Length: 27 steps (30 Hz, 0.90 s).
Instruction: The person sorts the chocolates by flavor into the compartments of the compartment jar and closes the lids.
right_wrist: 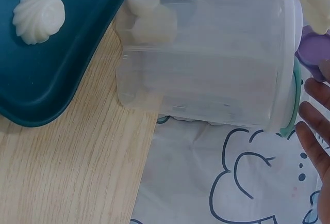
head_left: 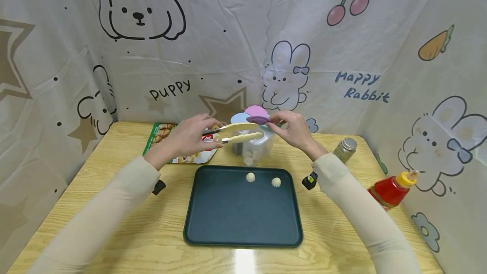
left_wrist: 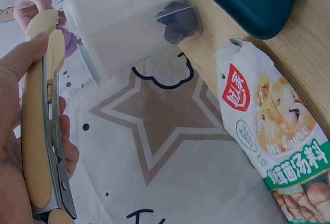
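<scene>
My left hand (head_left: 186, 136) grips a pair of kitchen tongs (left_wrist: 37, 136) with cream-coloured tips; the tips stand slightly apart above the storage container, nothing seen between them. With thumb and fingers my right hand (head_left: 294, 129) pinches the raised purple lid (head_left: 258, 119). The clear divided container (right_wrist: 206, 64) has blue, pink and green lids too. White buns (right_wrist: 154, 25) lie in one compartment, and dark pieces (left_wrist: 178, 21) in another. Two small white pleated buns (head_left: 250, 177) sit near the far edge of the dark tray (head_left: 243, 210).
Behind my left hand lies a printed food packet (left_wrist: 273, 126). On the right stand a spice jar (head_left: 345, 149) with a metal cap and a red squeeze bottle (head_left: 392, 190) with a yellow cap. A patterned curtain (head_left: 228, 24) closes off the table's back and sides.
</scene>
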Available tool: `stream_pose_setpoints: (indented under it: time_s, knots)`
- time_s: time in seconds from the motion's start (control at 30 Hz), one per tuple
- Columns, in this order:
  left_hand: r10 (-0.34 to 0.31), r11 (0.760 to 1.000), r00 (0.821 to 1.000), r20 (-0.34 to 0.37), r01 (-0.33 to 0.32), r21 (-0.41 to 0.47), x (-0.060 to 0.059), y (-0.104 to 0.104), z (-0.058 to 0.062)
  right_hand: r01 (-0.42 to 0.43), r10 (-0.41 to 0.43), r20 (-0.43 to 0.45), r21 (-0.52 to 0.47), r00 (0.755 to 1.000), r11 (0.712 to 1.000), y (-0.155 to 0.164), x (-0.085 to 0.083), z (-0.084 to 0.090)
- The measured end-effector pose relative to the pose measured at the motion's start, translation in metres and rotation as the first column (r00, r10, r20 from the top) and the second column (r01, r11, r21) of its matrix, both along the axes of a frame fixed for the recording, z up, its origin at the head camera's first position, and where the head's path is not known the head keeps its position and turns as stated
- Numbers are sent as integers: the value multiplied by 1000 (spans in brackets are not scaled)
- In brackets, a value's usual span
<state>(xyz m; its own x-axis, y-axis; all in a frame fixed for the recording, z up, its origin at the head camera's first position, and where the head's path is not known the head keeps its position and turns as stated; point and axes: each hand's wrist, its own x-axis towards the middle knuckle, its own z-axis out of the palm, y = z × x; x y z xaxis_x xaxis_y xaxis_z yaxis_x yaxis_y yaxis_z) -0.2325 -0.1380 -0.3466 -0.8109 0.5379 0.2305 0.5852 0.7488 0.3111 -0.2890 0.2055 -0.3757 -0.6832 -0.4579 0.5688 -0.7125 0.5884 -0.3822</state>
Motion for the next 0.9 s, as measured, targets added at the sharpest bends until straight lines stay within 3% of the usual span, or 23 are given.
stream_pose_setpoints:
  time_s: [0.2, 0.4, 0.63, 0.9]
  knots:
    - [-11, 1000, 1000, -24, 11, -14, 19, -12, -3, -10, 10, -9, -3, 1000, 1000, 0, 2, 0]
    - [-8, 999, 1000, -7, 8, -50, 34, -20, -16, -6, 6, -3, -1, 1000, 1000, 1, 3, 1]
    - [-51, 997, 999, 6, 51, -62, 35, -17, -51, 3, -3, -2, 3, 1000, 1000, 2, 3, -1]
    - [-49, 995, 992, 118, 59, -83, 35, -6, -81, -2, 2, -4, -4, 1000, 1000, 1, 2, -1]
